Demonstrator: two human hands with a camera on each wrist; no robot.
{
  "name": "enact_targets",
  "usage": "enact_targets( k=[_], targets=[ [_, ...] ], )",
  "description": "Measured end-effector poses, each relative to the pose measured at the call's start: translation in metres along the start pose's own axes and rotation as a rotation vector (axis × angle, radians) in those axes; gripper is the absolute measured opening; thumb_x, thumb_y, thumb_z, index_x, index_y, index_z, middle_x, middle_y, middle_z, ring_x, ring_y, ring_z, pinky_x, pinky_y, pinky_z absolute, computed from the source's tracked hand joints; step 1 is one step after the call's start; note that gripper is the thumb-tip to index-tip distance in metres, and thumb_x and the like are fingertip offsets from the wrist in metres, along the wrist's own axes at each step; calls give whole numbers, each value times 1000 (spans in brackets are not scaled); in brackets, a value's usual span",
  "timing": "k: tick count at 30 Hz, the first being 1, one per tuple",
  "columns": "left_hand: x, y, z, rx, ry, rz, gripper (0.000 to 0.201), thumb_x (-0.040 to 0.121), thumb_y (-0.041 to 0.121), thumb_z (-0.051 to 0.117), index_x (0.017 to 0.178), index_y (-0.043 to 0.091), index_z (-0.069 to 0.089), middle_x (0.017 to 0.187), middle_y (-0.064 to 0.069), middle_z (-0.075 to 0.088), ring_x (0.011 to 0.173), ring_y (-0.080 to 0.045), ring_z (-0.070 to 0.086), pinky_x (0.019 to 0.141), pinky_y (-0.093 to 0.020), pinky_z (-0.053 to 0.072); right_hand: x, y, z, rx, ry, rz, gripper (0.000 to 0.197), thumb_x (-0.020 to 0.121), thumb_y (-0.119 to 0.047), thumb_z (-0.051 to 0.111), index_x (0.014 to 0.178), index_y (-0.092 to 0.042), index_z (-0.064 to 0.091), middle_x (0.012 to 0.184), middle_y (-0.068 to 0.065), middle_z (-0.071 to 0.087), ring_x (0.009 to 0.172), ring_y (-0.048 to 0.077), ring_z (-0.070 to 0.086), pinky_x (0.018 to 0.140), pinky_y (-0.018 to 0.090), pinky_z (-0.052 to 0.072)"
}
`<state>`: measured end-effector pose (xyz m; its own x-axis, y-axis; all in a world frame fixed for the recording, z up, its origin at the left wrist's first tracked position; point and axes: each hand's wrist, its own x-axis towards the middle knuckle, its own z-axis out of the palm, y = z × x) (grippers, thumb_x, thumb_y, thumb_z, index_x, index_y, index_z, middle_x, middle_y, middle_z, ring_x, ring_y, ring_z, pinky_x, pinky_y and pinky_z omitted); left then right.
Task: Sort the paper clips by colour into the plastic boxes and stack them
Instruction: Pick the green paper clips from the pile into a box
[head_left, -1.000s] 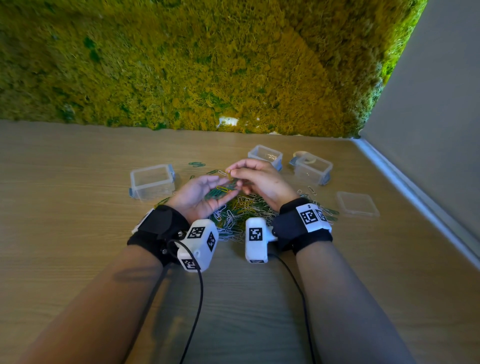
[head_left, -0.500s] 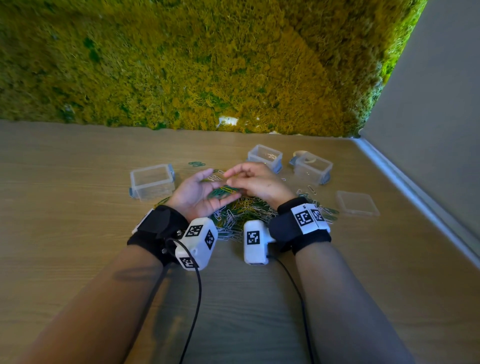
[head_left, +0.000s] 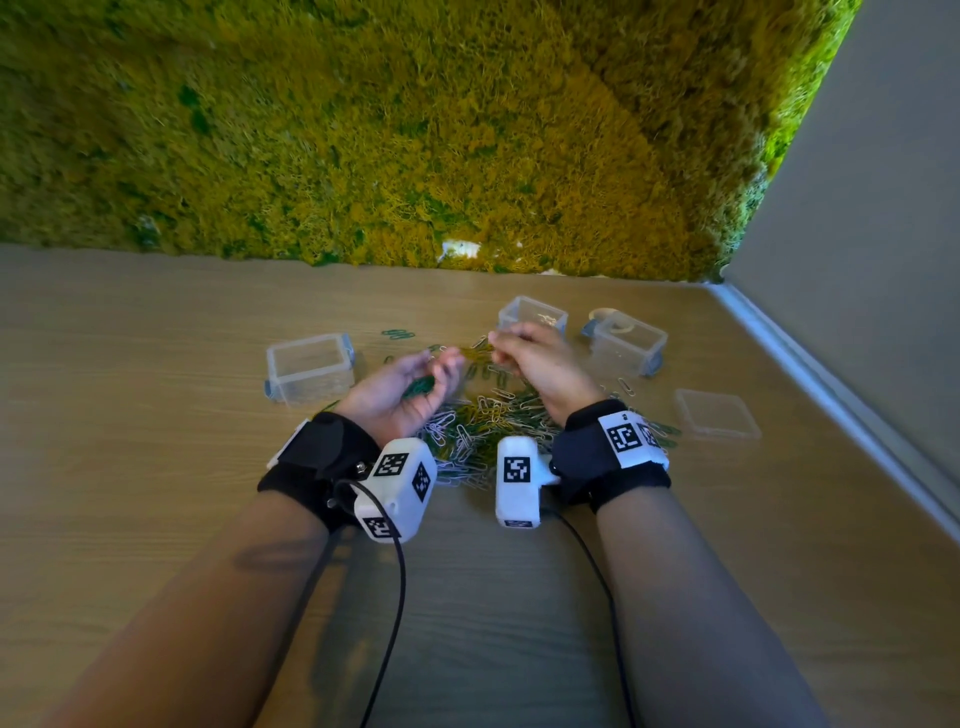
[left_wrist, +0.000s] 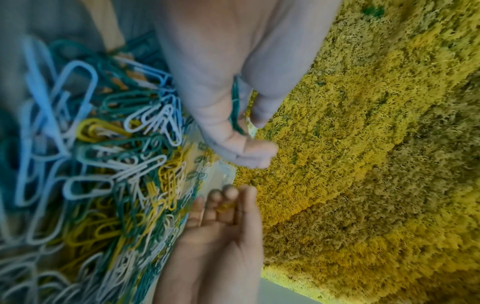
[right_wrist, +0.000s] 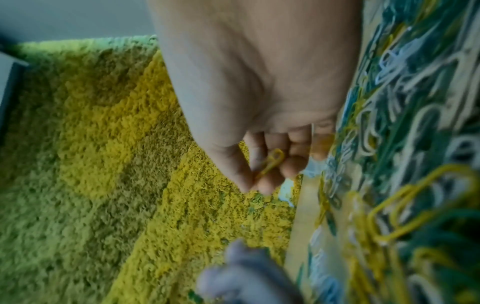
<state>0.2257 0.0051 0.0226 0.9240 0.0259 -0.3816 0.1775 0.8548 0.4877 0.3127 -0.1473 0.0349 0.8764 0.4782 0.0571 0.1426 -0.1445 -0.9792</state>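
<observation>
A mixed pile of green, yellow and white paper clips (head_left: 483, 421) lies on the table between my wrists. My left hand (head_left: 441, 364) hovers palm up over its left side, fingers curled round a bunch of green clips (head_left: 420, 387), which also show in the left wrist view (left_wrist: 235, 107). My right hand (head_left: 501, 345) is raised beside it and pinches a yellow clip (right_wrist: 271, 162) between thumb and fingers. Three clear plastic boxes stand beyond the pile: one on the left (head_left: 310, 366), one in the middle (head_left: 532, 314), one on the right (head_left: 628, 343).
A clear lid (head_left: 717, 413) lies flat to the right of the pile. A few green clips (head_left: 397, 333) lie apart near the left box. A moss wall (head_left: 415, 156) bounds the far table edge and a grey wall (head_left: 857, 312) the right side.
The hands, which met over the pile, have drawn apart. The right hand has pulled away to the right with a yellow clip, and the left fingers have curled over the green clips.
</observation>
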Motion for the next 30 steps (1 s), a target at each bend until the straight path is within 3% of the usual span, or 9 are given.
enact_targets(
  k=[4,8,13,18,21,23,25,28,30],
  targets=[
    [-2,10,1,55,4,66,34,100,30,39,74,12,49,55,4,43,37,-4,35,29,-14,24,1,6,9,-60,-15,44,6,90,-11,61,89,-14,65,90,-6,65,83,5,58,67,17,40],
    [-13,54,0,152,86,294,39,101,36,36,67,18,42,50,8,36,35,-4,29,29,-15,21,4,6,7,-42,126,-26,11,91,-12,58,90,-21,64,101,-7,64,94,7,57,78,23,42],
    [-27,101,-9,801,371,693,35,101,31,42,69,17,44,60,4,42,50,-8,41,48,-19,32,2,6,7,-55,92,-21,17,90,-9,58,85,-25,63,99,-1,67,93,13,60,91,34,48],
    [-36,98,-26,1308,421,600,23,96,23,54,76,13,59,75,0,58,74,-9,53,75,-25,39,0,3,11,-95,-4,-48,19,89,-2,56,86,-20,64,88,2,66,74,11,58,74,28,50],
    [-56,95,-14,1445,432,688,6,91,13,61,86,9,63,85,3,61,76,-4,52,71,-22,40,-5,-2,14,-131,-140,-55,16,90,-5,58,91,-20,65,88,-2,66,77,10,60,69,21,47],
    [-75,87,-4,1651,308,530,5,90,12,61,89,8,64,86,-1,61,73,-9,52,64,-22,40,-10,-5,18,-239,-295,-55,15,88,-12,63,97,-24,67,98,-7,69,89,8,63,74,19,44],
    [-88,78,-7,1854,221,181,16,89,23,64,97,9,63,89,-2,59,75,-13,52,66,-25,43,-13,-8,23,-376,-452,-44,22,84,-18,69,104,-29,67,109,-11,66,101,6,60,79,19,41],
    [-95,67,-26,1999,300,-143,57,67,52,76,107,18,53,101,-7,61,81,-19,58,74,-33,52,-12,-7,25,-550,-591,-11,41,74,-32,79,112,-31,64,116,-10,60,109,9,55,95,31,43],
    [-92,57,-36,2059,332,-207,59,69,46,78,112,18,48,98,-12,64,71,-19,57,66,-30,52,-11,-3,27,-668,-623,-18,55,67,-40,83,117,-35,61,124,-10,54,115,9,50,101,34,41]
  ],
)
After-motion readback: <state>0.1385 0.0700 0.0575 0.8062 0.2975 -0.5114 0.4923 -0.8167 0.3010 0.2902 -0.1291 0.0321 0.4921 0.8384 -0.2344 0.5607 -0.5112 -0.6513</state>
